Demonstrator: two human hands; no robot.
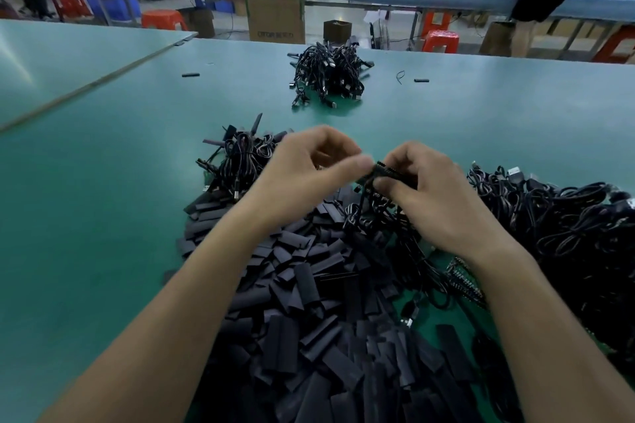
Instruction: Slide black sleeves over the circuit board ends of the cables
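Grip: left hand [309,172] pinches sleeve [386,171] | right hand [436,196] clamps same sleeve | box [275,21] print blurred

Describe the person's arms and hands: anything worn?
Left arm and right arm are bare to the frame edge, with no sleeves in view. Left hand and right hand are ungloved; no watch, band or ring shows.

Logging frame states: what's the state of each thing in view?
left hand: pinching the cable end
right hand: gripping the cable end
cable end: held up between both hands, sleeve coverage unclear
sleeve pile: loose, heaped on table
right cable pile: tangled on table
far cable bundle: heaped, untouched
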